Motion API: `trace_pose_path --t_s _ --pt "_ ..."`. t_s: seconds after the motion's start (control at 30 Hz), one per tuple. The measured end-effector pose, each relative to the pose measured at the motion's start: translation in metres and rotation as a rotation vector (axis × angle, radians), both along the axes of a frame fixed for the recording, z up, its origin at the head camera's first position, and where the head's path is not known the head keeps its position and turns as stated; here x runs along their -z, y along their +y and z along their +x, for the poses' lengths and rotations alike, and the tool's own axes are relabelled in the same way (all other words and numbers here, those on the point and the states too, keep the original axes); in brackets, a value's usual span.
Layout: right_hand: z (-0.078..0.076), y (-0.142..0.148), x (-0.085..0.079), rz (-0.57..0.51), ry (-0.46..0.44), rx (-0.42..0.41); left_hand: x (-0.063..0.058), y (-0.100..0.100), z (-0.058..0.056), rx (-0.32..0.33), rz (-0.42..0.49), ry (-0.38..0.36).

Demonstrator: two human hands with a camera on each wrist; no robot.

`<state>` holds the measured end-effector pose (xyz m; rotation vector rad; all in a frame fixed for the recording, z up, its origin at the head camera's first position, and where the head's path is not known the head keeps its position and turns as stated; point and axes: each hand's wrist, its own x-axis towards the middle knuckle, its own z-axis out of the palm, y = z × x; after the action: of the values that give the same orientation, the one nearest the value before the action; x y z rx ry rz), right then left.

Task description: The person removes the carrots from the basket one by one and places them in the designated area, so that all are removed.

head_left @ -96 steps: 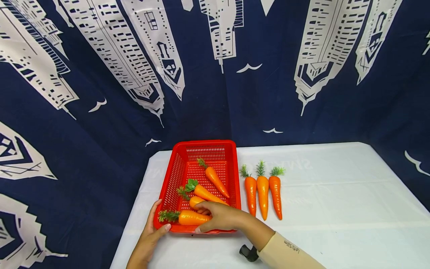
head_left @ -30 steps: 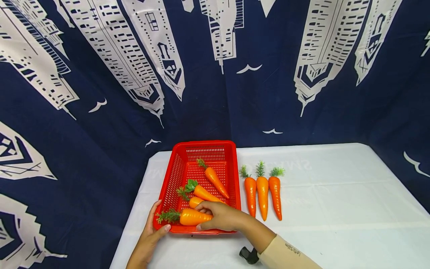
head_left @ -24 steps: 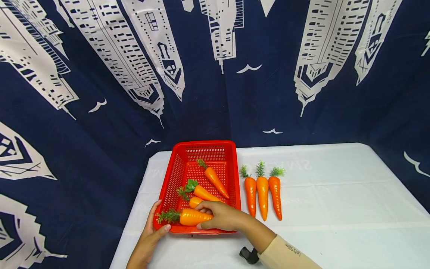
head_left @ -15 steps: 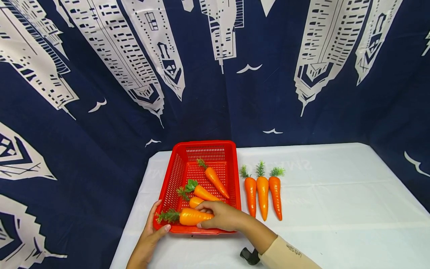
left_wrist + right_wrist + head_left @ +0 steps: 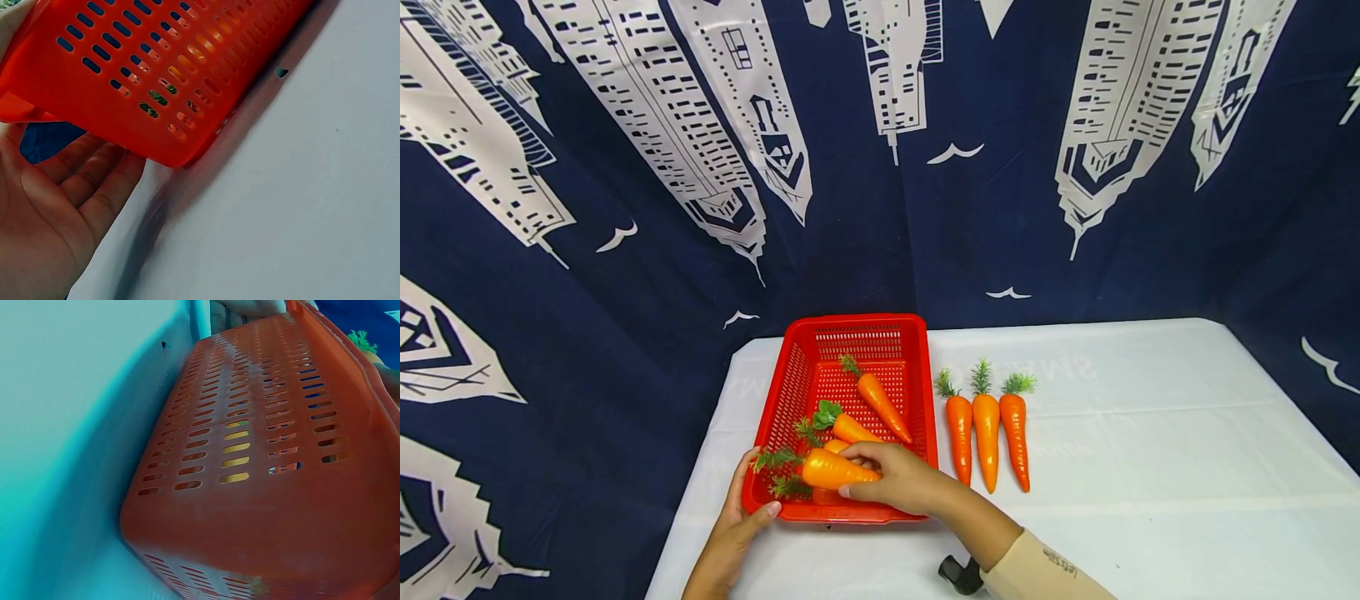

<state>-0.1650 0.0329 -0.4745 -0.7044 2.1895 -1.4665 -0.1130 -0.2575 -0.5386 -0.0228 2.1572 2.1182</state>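
A red plastic basket [image 5: 914,392] with slotted walls stands on the table. My left hand [image 5: 733,525] holds its near left corner, thumb on the rim; in the left wrist view the fingers [image 5: 103,203] reach beneath that rim. My right hand [image 5: 891,479] pinches an orange carrot [image 5: 829,471] with a feathery green top, raised above another carrot [image 5: 827,497] at the near side. Farther back in the basket lie a carrot with broad leaves [image 5: 853,429], a partly covered carrot [image 5: 836,447] and a slanted carrot [image 5: 883,406]. My right hand hides several tips.
Right of the basket, three carrots lie side by side: a left one [image 5: 959,437], a middle one [image 5: 987,442] and a right one [image 5: 1014,437]. A white cloth [image 5: 1150,450] covers the table. Behind hangs a dark blue curtain [image 5: 985,225]. A black piece [image 5: 961,575] sits by the right sleeve.
My right hand has lifted the near carrot slightly up and back, uncovering another carrot beneath it. My left hand and the basket have stayed put.
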Motion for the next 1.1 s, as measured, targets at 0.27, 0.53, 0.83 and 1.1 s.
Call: trace_pose_path --t_s 0.27,0.53,0.83,1.1 --pt "0.0014 0.0016 -0.0007 -0.016 -0.009 0.052 -0.0012 -0.0001 0.0014 -0.005 -0.01 -0.004" --pt "0.0016 0.0024 -0.0014 -0.018 -0.019 0.068 0.0016 -0.0002 -0.0009 -0.011 0.002 -0.012" --pt "0.0031 0.0039 -0.002 -0.063 -0.029 0.098 0.0033 -0.0013 -0.0032 -0.012 -0.022 0.002" --pt "0.0047 0.004 -0.0008 -0.125 -0.023 0.142 0.0038 -0.0023 -0.0023 0.007 -0.004 0.011"
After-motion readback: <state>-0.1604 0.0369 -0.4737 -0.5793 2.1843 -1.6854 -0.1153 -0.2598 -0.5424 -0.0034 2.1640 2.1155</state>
